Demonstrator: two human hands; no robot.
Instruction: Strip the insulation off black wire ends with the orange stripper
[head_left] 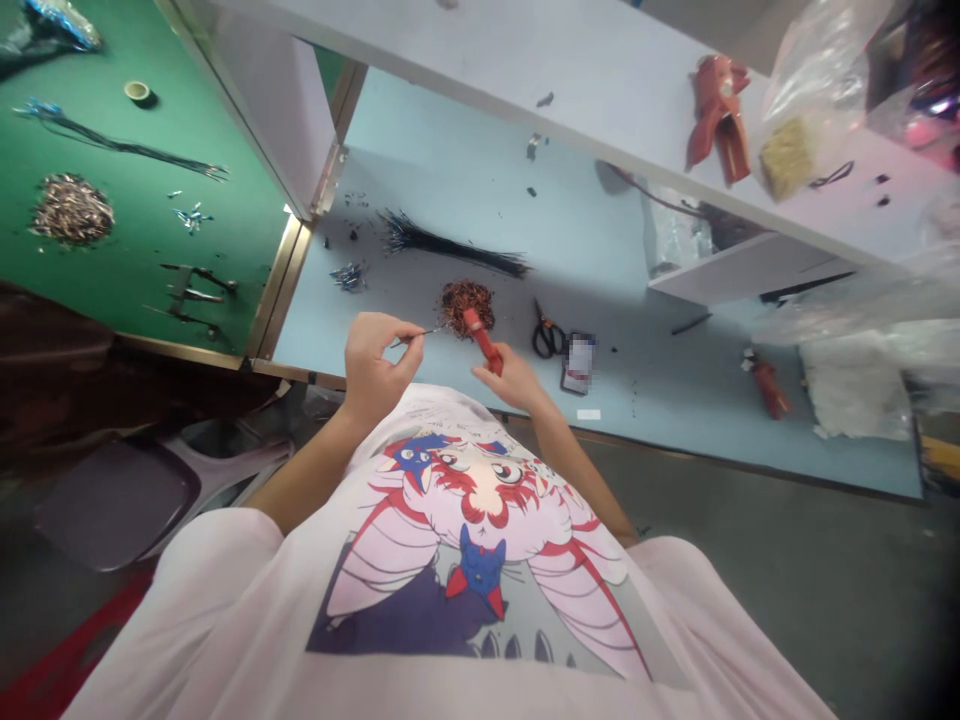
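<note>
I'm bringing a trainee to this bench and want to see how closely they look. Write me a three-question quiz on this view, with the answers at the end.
1. True or false: the black-handled scissors lie between the copper-coloured pile and the phone.

2. Multiple choice: what does the right hand hold?
A) the phone
B) a red tool
C) the black-handled scissors

3. Short answer: which hand pinches the thin dark wire?

Key:
1. True.
2. B.
3. The left hand.
</note>
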